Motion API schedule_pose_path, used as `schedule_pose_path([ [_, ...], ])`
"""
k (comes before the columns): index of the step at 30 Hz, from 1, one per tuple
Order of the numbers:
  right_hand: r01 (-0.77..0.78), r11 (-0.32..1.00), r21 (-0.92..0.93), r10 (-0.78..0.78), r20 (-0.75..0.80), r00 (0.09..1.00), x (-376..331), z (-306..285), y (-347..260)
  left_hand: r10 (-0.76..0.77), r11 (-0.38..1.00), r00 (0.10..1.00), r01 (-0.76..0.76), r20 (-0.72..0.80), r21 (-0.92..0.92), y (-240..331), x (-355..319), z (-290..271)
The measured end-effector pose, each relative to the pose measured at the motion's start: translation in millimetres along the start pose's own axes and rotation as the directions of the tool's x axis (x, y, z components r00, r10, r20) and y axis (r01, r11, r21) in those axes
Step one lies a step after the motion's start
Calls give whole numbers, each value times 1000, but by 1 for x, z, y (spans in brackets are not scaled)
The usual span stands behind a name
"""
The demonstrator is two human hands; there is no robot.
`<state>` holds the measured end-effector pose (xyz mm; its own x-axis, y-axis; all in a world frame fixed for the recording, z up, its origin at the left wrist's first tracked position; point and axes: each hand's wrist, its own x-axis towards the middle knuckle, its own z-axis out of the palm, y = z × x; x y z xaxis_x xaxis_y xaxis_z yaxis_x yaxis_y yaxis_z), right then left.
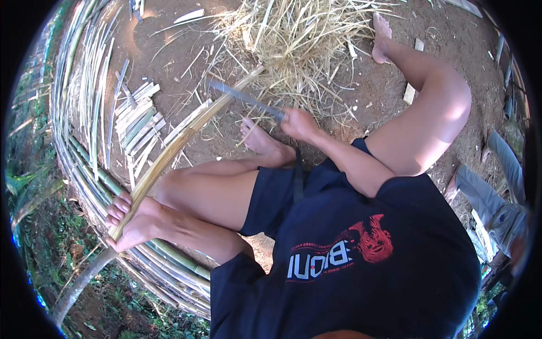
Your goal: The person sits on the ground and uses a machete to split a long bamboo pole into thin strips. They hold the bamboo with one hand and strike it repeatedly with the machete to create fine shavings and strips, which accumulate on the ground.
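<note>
My left hand is closed around the near end of a long split bamboo strip, its fingers curled over the edge. The strip slants up and away to the right, past my bent left knee. My right hand grips the handle of a long-bladed knife. Its blade points to the left and crosses the strip near the far end. Whether the edge is biting into the bamboo cannot be made out. My bare left foot rests on the ground just below the blade.
A heap of pale shavings lies beyond the knife. Short split pieces are stacked at left, beside long thin strips. Bundled bamboo poles curve along the left edge. At far right, another person's grey-clad leg shows.
</note>
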<state>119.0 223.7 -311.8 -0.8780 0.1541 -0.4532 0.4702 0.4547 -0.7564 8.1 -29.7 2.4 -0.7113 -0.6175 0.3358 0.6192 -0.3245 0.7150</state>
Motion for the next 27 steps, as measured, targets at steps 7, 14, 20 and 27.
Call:
schedule_pose_path([
  [7, -71, 997, 12, 70, 111, 991, 9, -12, -6, 9, 1000, 1000, -9, -16, 21, -4, 25, -7],
  [14, -153, 985, -76, 152, -8, 988, 35, -18, 30, 28, 996, 990, -17, -138, 84, -18, 30, 0],
  [20, -303, 953, -25, 304, 3, 953, 51, -8, 50, 13, 996, 995, -3, -100, 93, -18, 35, 10],
  [27, -355, 935, 21, 355, -26, 934, 46, -9, 51, 27, 995, 997, -20, -72, 94, -16, 34, 14],
])
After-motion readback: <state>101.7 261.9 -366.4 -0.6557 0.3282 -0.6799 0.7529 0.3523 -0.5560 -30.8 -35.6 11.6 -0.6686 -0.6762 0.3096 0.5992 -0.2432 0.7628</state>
